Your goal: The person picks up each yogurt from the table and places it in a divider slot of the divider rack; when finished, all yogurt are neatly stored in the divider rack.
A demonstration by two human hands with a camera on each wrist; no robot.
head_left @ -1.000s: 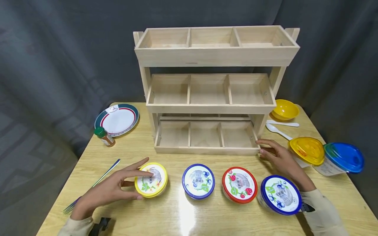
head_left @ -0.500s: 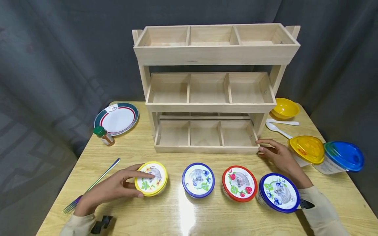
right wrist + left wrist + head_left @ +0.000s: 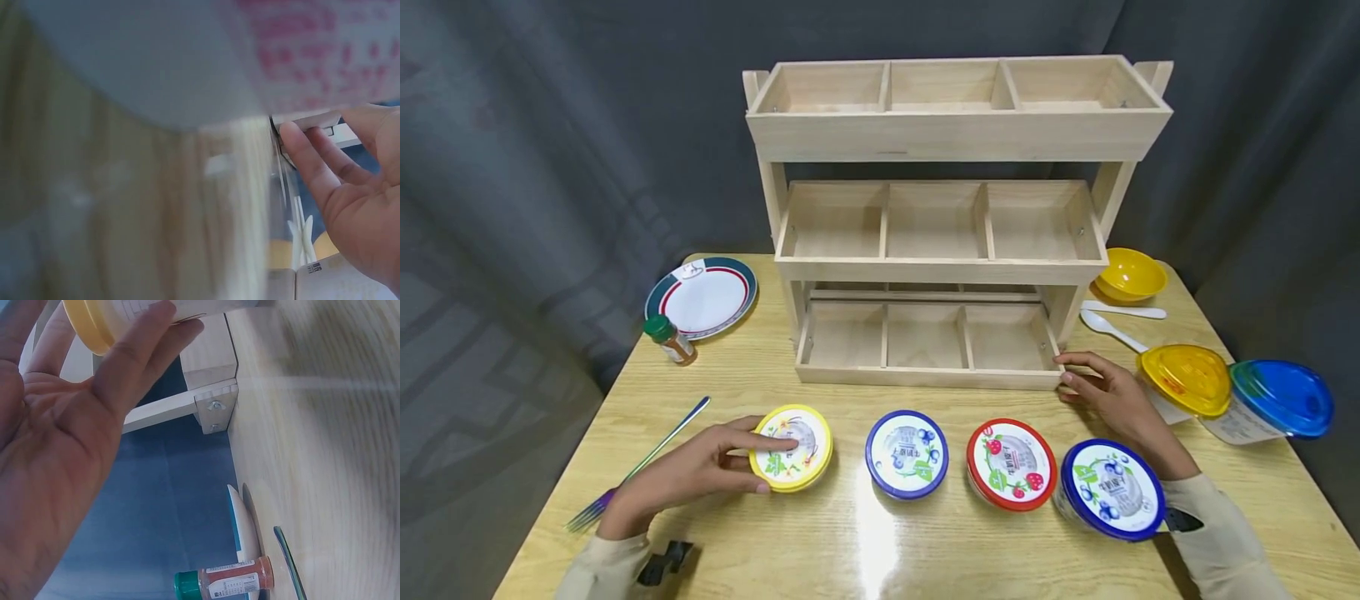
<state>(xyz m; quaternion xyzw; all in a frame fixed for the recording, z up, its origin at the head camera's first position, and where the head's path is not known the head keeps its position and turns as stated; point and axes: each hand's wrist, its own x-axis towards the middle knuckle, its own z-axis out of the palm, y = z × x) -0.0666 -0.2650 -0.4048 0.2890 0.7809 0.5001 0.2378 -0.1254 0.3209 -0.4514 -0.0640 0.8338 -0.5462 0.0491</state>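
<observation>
A three-tier wooden rack (image 3: 951, 250), each tier split into three compartments, stands at the back of the pale wooden table (image 3: 865, 550) in front of me. My right hand (image 3: 1112, 400) rests against the rack's lower right front corner, fingers nearly straight and touching the wood, gripping nothing. To its right lie two tubs on their sides, one with a yellow lid (image 3: 1183, 379) and one with a blue lid (image 3: 1285, 398), with a yellow bowl (image 3: 1130, 273) and two white spoons (image 3: 1116, 321) behind them. At the table's left edge sit a green-and-red-rimmed plate (image 3: 703, 296), a small green-capped spice jar (image 3: 668, 340) and a long fork (image 3: 636, 467).

Four round tubs line up across the front: a yellow-rimmed tub (image 3: 792, 447), a blue-rimmed tub (image 3: 907, 453), a red-rimmed tub (image 3: 1011, 463) and a second blue-rimmed tub (image 3: 1111, 490) nearest my right sleeve. My left hand (image 3: 696, 471) holds the yellow-rimmed tub at the row's left end, thumb along its near side and fingers laid over the lid. In the left wrist view those fingers (image 3: 134, 359) curl against the tub's wall.
</observation>
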